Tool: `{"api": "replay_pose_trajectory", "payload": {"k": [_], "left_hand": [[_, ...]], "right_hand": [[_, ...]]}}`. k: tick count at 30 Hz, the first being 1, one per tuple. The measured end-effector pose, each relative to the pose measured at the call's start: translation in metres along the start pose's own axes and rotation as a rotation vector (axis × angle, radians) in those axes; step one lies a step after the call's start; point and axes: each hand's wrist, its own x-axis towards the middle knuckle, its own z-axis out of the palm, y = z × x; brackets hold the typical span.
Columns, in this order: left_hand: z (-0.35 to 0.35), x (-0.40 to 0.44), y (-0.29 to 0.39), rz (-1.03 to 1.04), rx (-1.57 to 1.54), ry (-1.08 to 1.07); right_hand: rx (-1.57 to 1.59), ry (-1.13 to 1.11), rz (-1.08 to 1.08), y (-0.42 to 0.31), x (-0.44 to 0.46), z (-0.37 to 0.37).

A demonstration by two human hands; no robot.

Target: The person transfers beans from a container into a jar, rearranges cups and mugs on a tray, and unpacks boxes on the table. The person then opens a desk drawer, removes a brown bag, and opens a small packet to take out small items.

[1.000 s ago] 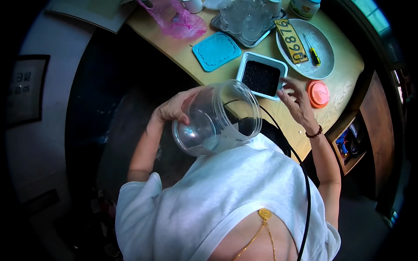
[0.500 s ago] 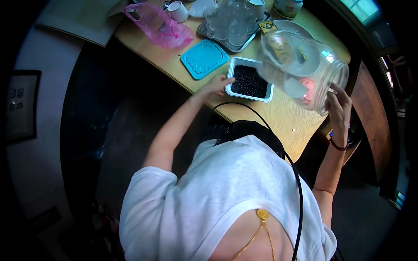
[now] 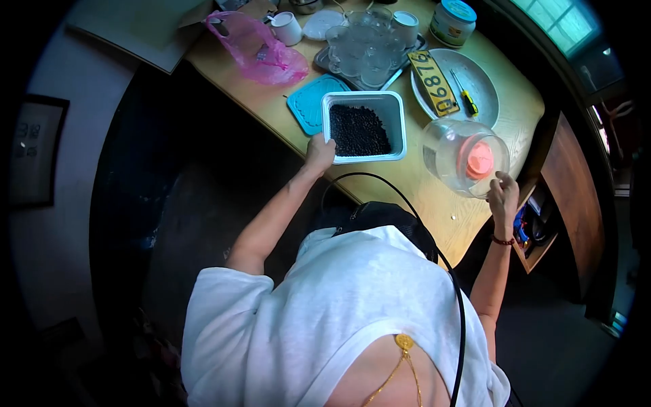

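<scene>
We have the white rectangular plastic tub of small dark beads (image 3: 391, 114) right of the left hand (image 3: 319, 153), over the front edge of the pale wooden worktop (image 3: 437, 207); left fingers curl closed on its near left corner, and its slightly longer axis runs sideways. The big clear round jar (image 3: 441, 153) sits up-left of the right hand (image 3: 503, 195), near the worktop's right edge, mouth toward that hand, whose fingers look pinched on its rim; we can't tell if it rests. Versus half a second ago: tub looks raised, now overlapping the blue square plastic lid (image 3: 308, 107); jar clears the grey round plate (image 3: 483, 81).
</scene>
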Motion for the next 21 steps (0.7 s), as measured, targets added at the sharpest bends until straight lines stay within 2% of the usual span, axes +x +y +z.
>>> {"api": "replay_pose_trajectory", "payload": {"k": [1, 4, 7, 8, 10, 12, 14, 16, 18, 20, 21], "left_hand": [[-0.002, 0.001, -0.005, 0.009, 0.012, 0.053], [-0.02, -0.006, -0.006, 0.046, -0.031, 0.114], [-0.037, -0.011, 0.001, 0.004, 0.067, 0.215], [-0.041, -0.012, 0.003, -0.017, -0.008, 0.21], [-0.047, -0.013, 0.011, -0.054, -0.166, 0.198], [-0.051, -0.026, 0.041, -0.045, -0.252, 0.175], [-0.05, -0.033, 0.057, -0.039, -0.338, 0.146], [-0.048, -0.035, 0.063, -0.018, -0.487, 0.05], [-0.042, -0.045, 0.076, 0.033, -0.448, 0.056], [-0.034, -0.053, 0.085, -0.008, -0.477, 0.044], [-0.032, -0.051, 0.087, 0.083, -0.486, 0.022]], "right_hand": [[-0.151, 0.033, -0.143, 0.005, 0.009, 0.015], [-0.372, 0.045, -0.236, 0.018, 0.027, 0.05], [-0.405, -0.031, -0.206, -0.003, 0.04, 0.078], [-0.408, -0.049, -0.164, -0.014, 0.041, 0.082], [-0.458, -0.032, -0.234, -0.037, 0.037, 0.077], [-0.423, 0.226, -0.386, -0.088, 0.008, 0.072], [-0.205, 0.248, -0.724, -0.125, -0.005, 0.081], [-0.072, -0.042, -0.941, -0.163, -0.022, 0.111], [-0.218, -0.139, -1.172, -0.192, -0.03, 0.142], [-0.43, -0.183, -1.018, -0.2, -0.031, 0.164], [-0.434, -0.179, -1.015, -0.201, -0.029, 0.168]]}}
